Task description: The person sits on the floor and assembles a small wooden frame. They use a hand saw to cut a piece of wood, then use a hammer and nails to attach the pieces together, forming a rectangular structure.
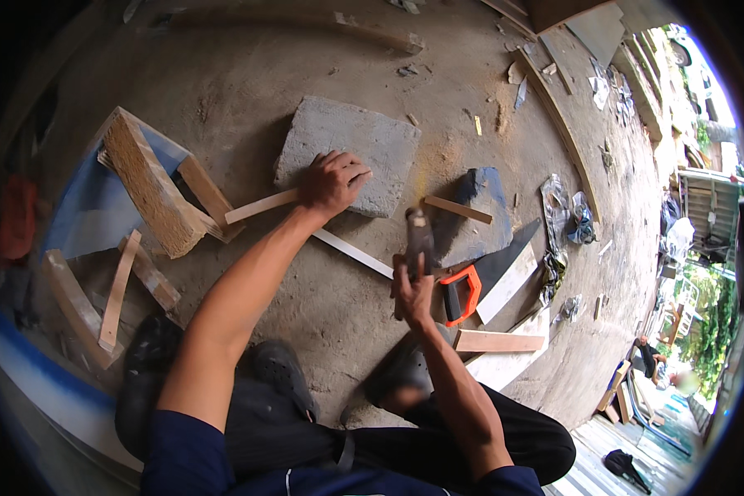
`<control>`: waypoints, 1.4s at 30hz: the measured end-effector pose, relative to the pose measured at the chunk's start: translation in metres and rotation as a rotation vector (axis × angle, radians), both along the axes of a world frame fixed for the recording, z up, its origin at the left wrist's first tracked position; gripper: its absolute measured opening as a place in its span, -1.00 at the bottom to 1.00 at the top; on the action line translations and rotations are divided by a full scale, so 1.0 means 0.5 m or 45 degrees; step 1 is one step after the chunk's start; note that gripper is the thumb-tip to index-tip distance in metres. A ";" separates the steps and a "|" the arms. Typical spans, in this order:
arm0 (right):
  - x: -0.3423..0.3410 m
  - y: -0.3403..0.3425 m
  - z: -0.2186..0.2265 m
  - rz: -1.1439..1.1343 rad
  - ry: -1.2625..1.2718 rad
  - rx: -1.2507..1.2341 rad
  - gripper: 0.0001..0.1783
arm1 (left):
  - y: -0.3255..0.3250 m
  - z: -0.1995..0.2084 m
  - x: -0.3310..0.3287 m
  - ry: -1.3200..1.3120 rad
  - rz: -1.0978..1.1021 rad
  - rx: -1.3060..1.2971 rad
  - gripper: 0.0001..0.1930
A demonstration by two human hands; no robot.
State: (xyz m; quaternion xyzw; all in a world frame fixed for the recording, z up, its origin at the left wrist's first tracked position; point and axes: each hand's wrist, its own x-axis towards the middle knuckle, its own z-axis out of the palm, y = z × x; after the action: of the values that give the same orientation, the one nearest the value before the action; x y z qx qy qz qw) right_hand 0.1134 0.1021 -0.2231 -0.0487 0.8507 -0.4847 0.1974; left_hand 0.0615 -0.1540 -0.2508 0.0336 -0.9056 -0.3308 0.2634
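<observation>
Partly inside the right grip (412,291), partly beyond it, a dark tool (420,238).

No lettering, number or sign can be read on the hammer (422,240), the block (351,132) or the saw (474,288). Any print on the plastic scraps (556,201) is too small and blurred to tell.

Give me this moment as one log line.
left hand: over block | right hand: gripping dark tool | saw: unheld, right of dark tool
</observation>
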 end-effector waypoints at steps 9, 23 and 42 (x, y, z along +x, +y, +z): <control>-0.119 -0.144 0.118 0.107 -0.132 -0.022 -0.69 | -0.015 0.004 0.003 -0.033 0.014 0.264 -0.85; -0.162 -0.201 0.125 0.237 0.064 0.200 -0.61 | -0.014 -0.012 -0.002 -0.007 0.044 0.191 -0.89; -0.128 -0.195 0.135 0.176 0.096 0.151 -0.58 | -0.016 0.008 -0.002 -0.136 0.027 0.339 -0.83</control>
State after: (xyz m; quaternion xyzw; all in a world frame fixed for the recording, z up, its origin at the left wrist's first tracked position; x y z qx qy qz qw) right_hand 0.0492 0.0045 -0.1554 -0.1139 0.8794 -0.4164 0.2008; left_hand 0.0602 -0.1619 -0.2466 0.0955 -0.8659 -0.4430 0.2117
